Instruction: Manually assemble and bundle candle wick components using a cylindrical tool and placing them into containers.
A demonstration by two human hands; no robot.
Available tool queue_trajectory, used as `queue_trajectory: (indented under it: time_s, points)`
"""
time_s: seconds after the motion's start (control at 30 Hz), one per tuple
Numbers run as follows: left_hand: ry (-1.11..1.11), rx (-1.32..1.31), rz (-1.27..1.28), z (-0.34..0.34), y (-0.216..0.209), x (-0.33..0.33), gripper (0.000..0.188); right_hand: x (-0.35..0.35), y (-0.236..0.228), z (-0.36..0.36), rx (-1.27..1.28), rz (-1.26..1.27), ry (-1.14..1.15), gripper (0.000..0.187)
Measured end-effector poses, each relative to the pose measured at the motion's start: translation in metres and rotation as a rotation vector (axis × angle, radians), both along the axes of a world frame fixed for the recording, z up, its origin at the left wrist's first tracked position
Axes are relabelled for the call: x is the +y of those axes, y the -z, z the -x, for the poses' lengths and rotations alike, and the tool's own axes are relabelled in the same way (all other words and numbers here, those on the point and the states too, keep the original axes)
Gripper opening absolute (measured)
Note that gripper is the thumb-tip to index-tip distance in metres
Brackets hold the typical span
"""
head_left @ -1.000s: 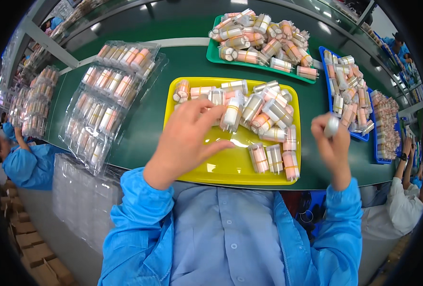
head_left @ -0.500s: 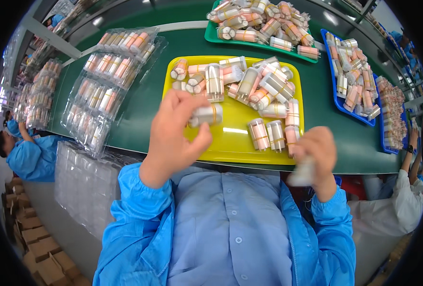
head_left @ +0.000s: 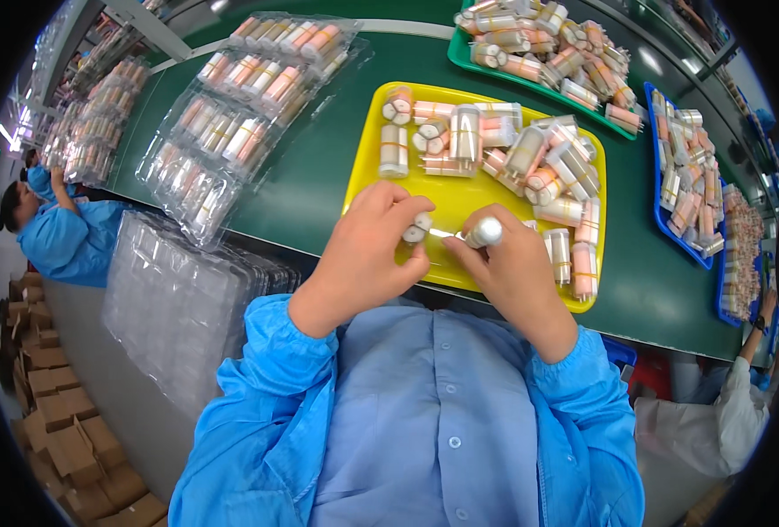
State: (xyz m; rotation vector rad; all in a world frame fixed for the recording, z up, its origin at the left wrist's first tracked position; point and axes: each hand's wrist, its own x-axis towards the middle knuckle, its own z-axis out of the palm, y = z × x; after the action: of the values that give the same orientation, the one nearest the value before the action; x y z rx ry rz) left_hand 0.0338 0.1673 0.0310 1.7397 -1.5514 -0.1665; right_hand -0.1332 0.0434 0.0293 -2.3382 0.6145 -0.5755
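Note:
Over the front part of a yellow tray (head_left: 367, 140), my left hand (head_left: 363, 250) pinches a short rubber-banded bundle of grey-white tubes (head_left: 417, 227), its round ends showing. My right hand (head_left: 521, 277) is close beside it, closed around a small whitish cylinder (head_left: 484, 232) with a pale rounded end; its kind is unclear. Between the two lies a bright streak that may be a tip or a reflection. Similar banded bundles in pink, white and grey, such as an upright grey bundle (head_left: 394, 149), fill the tray's back and right side.
Clear plastic blister trays (head_left: 205, 140) with bundles lie left on the green table (head_left: 319, 167). Stacked vacant blister trays (head_left: 179, 299) stand below the edge. A green tray (head_left: 464, 57) and blue tray (head_left: 662, 206) hold more bundles. Co-workers sit at both sides; cardboard boxes (head_left: 64, 395) line the left floor.
My right hand has moved left and up with the whitish cylinder, beside the bundle. My left hand has turned the bundle end-on. An upright grey bundle now shows at the tray's left. The view has shifted.

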Motion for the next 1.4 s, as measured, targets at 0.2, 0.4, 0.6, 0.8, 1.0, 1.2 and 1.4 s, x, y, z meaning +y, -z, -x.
queue_trajectory:
  time_s: [0.2, 0.4, 0.6, 0.8, 1.0, 1.2, 1.4]
  points:
    - [-0.063, 0.05, 0.036, -0.003, 0.007, 0.004, 0.041, -0.012, 0.005, 0.007, 0.003, 0.147, -0.067, 0.021]
    - [0.018, 0.074, 0.066, -0.012, 0.012, 0.009, 0.041, 0.001, -0.017, -0.008, -0.391, -0.264, -0.056, 0.01]
    - [0.055, 0.066, 0.093, -0.017, 0.016, 0.009, 0.042, 0.005, -0.008, -0.024, -0.335, -0.185, -0.131, 0.011]
    - [0.027, 0.055, 0.114, -0.013, 0.017, 0.007, 0.04, 0.009, -0.013, -0.03, -0.261, -0.186, -0.13, 0.012]
    - [-0.148, 0.014, 0.018, 0.003, 0.016, 0.009, 0.04, 0.007, -0.013, -0.03, -0.272, -0.118, -0.145, 0.012]
    - [0.0, 0.145, 0.105, -0.006, 0.019, 0.012, 0.059, 0.0, -0.019, -0.028, -0.355, -0.23, -0.144, 0.01]
    - [0.076, 0.207, 0.027, -0.01, 0.017, 0.012, 0.068, -0.001, -0.01, -0.033, -0.305, -0.189, -0.151, 0.011]
